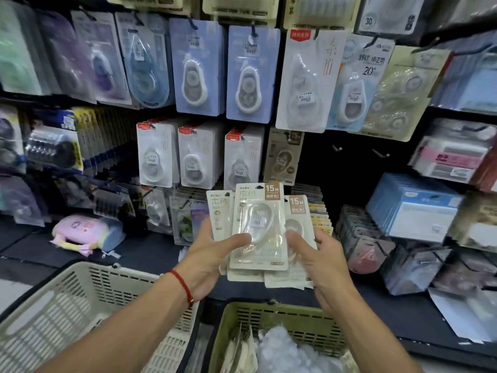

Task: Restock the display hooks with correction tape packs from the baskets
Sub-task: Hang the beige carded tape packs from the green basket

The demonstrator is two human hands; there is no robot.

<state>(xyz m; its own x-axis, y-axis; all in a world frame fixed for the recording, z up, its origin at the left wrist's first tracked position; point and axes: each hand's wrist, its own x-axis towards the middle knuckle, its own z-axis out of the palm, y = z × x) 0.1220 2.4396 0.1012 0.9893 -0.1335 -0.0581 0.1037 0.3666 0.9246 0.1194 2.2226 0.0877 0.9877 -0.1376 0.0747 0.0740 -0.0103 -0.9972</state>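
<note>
Gripping fanned correction tape packs (258,232): left hand (212,261) and right hand (320,261), above olive basket (279,316).

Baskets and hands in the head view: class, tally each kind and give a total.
White basket: 1
Green basket: 1
Hands holding the 15M correction tape packs: 2, left hand and right hand
Total: 4

Both forearms raised ahead, left hand (212,261) and right hand (321,261) facing — fingers curled, thumbs on top
</note>
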